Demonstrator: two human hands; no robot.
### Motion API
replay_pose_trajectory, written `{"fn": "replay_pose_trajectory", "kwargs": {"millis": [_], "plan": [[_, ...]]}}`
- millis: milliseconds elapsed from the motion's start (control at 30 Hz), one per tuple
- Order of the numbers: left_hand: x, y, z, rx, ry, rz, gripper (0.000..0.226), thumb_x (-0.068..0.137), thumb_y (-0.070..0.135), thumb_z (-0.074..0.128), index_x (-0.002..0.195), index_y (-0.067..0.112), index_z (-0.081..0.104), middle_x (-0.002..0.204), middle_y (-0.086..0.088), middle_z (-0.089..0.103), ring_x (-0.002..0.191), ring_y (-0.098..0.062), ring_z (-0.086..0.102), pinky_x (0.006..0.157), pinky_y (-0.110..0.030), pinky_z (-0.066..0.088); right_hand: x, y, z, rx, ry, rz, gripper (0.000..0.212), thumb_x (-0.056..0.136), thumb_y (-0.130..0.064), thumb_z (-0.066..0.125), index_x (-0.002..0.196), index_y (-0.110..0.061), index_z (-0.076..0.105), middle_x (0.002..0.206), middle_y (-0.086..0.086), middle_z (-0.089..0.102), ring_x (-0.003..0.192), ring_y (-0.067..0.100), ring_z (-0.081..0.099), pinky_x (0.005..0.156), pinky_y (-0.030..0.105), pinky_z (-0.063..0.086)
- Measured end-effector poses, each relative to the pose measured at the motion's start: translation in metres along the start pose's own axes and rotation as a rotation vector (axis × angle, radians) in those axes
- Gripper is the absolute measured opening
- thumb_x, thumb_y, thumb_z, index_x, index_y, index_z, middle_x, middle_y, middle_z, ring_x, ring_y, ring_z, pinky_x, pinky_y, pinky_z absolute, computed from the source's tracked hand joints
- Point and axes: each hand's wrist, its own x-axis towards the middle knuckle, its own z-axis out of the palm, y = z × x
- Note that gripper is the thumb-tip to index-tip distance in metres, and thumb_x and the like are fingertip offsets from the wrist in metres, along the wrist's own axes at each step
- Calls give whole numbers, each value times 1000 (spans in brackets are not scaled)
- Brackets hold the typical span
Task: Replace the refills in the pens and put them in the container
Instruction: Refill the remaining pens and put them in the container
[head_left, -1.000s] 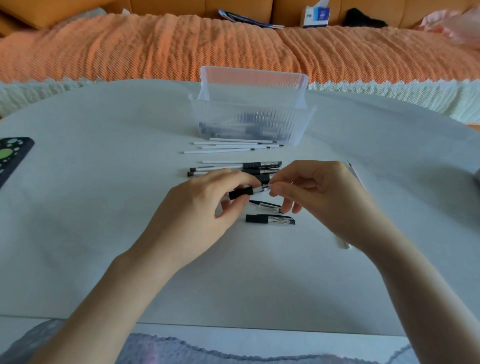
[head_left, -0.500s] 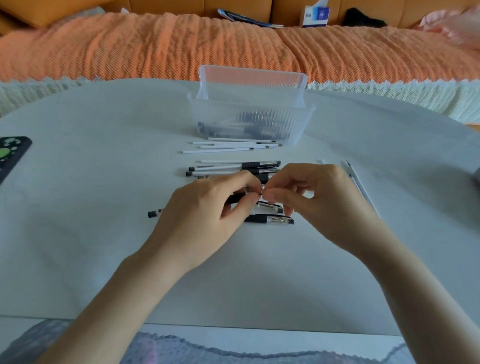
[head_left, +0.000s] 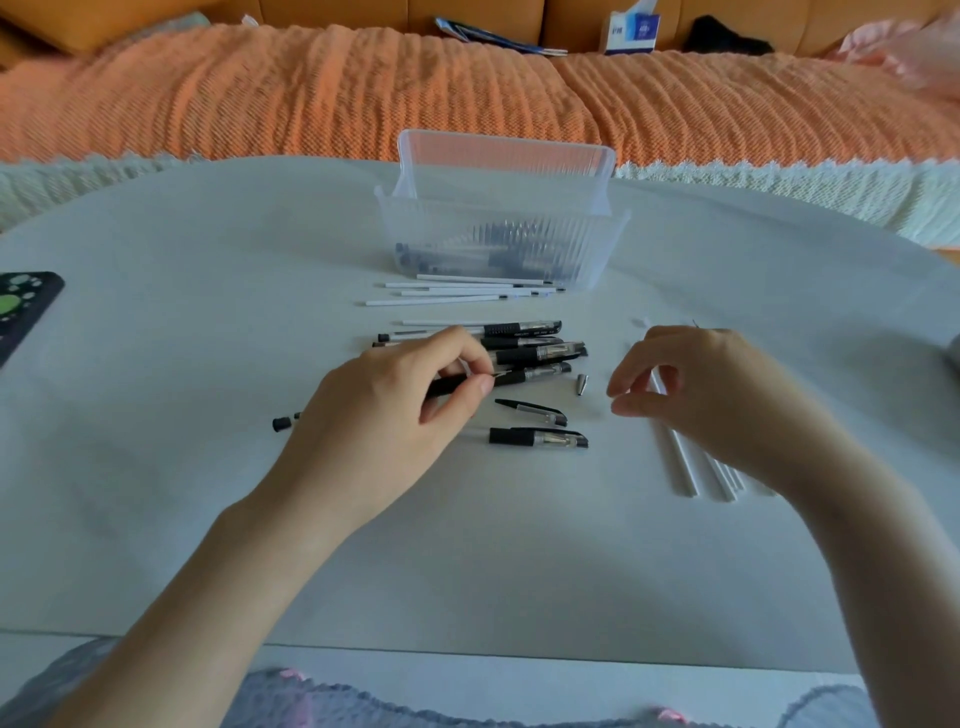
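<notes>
Pen barrel (head_left: 524, 375) with the black grip is pinched between the thumb and fingertips of your left hand (head_left: 395, 415). It lies almost flat just over the table (head_left: 208, 519), clear end aimed at 3 o'clock. A little metal tip (head_left: 582, 384) lies loose just off that end, not touching it.

Right up against the barrel at 12 o'clock is the pile of pens (head_left: 524, 338), all lined up left to right. At 6 o'clock there's a loose cap (head_left: 535, 411), and just below that a short capped pen piece (head_left: 540, 439). A tiny black end plug (head_left: 280, 423) sits at 9 o'clock, beside your left hand.

Your right hand (head_left: 727, 400) hovers at 3 o'clock, apart from the barrel. Its fingers are loosely curled, thumb and forefinger near each other with nothing between them that I can see. The white refills (head_left: 683, 470) lie under it, running 12 to 6. Can't tell if the hand touches them.

Further out at 12 o'clock, a bunch of thin white sticks (head_left: 457, 292) lies along the front of the clear ribbed container (head_left: 498, 239). It has dark pens inside, blurry through the wall.

A dark phone-like slab (head_left: 26, 306) sits way out at 9 o'clock on the table edge, and the orange blanket (head_left: 311, 93) runs across behind everything.
</notes>
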Motion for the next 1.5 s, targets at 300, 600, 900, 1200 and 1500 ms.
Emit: {"fn": "replay_pose_trajectory", "kwargs": {"millis": [300, 600, 900, 1200, 1500], "plan": [[1, -1, 3, -10, -4, 11, 17, 83, 48, 45, 90, 34, 52, 74, 19, 60, 69, -11, 59, 63, -34, 49, 2, 0, 2, -40, 94, -19, 3, 78, -29, 71, 77, -30, 68, 70, -14, 54, 70, -1, 46, 61, 25, 34], [1, -2, 4, -97, -24, 19, 11, 83, 35, 55, 87, 27, 61, 78, 13, 63, 73, -13, 61, 66, -31, 45, 5, -18, 28, -170, 212, 33, 28, 80, -53, 62, 79, -25, 63, 82, -8, 55, 87, 10, 42, 64, 28, 29], [2, -3, 3, -111, -22, 34, 14, 83, 30, 57, 93, 25, 64, 81, 17, 63, 79, -5, 59, 69, -19, 45, 7, -14, 27, -98, 191, -43, 12, 83, -38, 65, 78, -27, 64, 74, -15, 54, 72, 5, 40, 60, 18, 29], [2, -2, 1, -93, -26, 40, 9, 85, 22, 66, 94, 23, 65, 81, 22, 59, 81, 0, 58, 69, -12, 45, -4, -35, 19, 324, 133, -217, 7, 78, -19, 73, 75, -19, 66, 66, -15, 61, 62, -1, 53, 61, 7, 39], [2, -2, 1, -85, -42, 60, 9, 84, 21, 68, 93, 21, 65, 83, 19, 62, 82, 1, 58, 68, -12, 45, -1, -37, 22, 363, 124, -269, 7, 78, -14, 74, 79, -14, 67, 66, -9, 60, 68, 14, 55, 62, 16, 44]]}}
